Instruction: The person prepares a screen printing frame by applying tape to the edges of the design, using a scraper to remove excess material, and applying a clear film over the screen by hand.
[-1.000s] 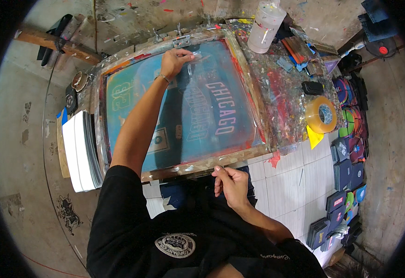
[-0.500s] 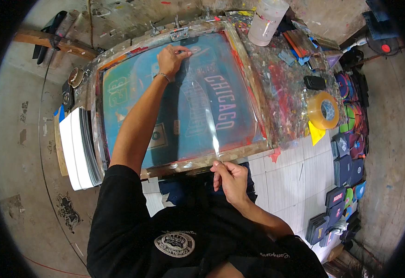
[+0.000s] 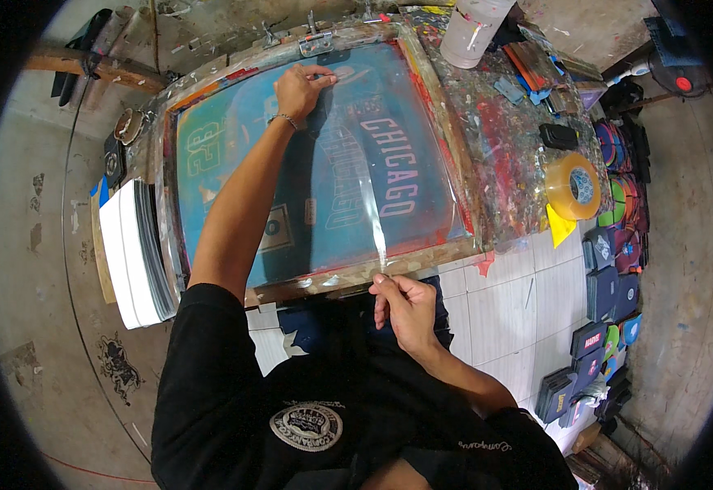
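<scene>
A strip of clear tape point(image 3: 364, 188) is running across the middle of the printing screen point(image 3: 234, 163), stretched from the far edge of the frame at about twelve o'clock down to the near wooden edge at six o'clock, glinting along its length. The left hand point(image 3: 301, 88) is lying at the far end, arm fully extended over the mesh, palm down, fingers bunched together and pressing the tape's upper end onto the screen near the metal clamp point(image 3: 314, 42). The right hand point(image 3: 405, 304) is working at the near end, elbow bent close to the body, thumb and forefinger pinched shut on the tape's lower end just at the frame's edge.

The screen is resting tilted on a paint-splattered table point(image 3: 511, 155). At three o'clock from the screen, a roll of brown packing tape point(image 3: 573, 186) is sitting on the table, with a small black block point(image 3: 558, 135) just beyond it. At one o'clock, a clear plastic bottle point(image 3: 472, 28) is standing. At nine o'clock, a stack of white boards point(image 3: 128, 253) is leaning beside the frame. Coloured patches and dark cards point(image 3: 609, 269) are lying on the floor at four o'clock.
</scene>
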A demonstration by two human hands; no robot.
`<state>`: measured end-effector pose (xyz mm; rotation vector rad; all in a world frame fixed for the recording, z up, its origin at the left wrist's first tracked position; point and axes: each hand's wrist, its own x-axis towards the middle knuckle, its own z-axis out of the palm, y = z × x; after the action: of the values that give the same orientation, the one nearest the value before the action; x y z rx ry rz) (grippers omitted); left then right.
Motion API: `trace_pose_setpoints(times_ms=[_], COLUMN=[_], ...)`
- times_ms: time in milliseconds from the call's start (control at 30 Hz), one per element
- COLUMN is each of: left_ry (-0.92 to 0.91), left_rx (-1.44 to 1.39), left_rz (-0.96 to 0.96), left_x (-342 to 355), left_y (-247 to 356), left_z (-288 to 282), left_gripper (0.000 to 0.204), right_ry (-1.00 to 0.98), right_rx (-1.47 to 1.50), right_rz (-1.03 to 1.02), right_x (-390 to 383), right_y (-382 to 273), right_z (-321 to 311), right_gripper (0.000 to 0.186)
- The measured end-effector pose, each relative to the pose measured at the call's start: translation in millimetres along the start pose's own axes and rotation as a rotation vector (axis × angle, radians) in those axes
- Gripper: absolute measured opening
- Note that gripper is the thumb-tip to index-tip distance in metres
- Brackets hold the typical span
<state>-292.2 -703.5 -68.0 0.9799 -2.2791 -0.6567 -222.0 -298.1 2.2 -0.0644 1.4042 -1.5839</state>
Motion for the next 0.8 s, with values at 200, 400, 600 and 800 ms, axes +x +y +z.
trace_pose_setpoints(times_ms=[200, 400, 600, 800], left_ry=[0.011, -0.034, 0.006, 0.045], left_rx=[0.014, 0.015, 0.0, 0.099], left_rz=[0.016, -0.034, 0.001, 0.117], left_x=[-1.1, -2.1, -4.3, -12.7], left_y=[-1.0, 3.4, 2.8, 6.8], left_z=[-0.2, -2.6, -6.1, -7.8], left_gripper=[0.027, 0.043, 0.064, 0.072], right_ry=[0.009, 0.008, -0.002, -0.023], right_rx=[-0.004, -0.02, 0.017, 0.015], right_rz=[-0.004, -0.012, 0.013, 0.007], right_x=[-1.1, 0.2, -0.2, -2.5], right_y=[-2.9, 0.1, -0.8, -5.3], right_z=[1.6, -1.3, -0.7, 0.5], right_gripper=[0.027, 0.027, 0.028, 0.029])
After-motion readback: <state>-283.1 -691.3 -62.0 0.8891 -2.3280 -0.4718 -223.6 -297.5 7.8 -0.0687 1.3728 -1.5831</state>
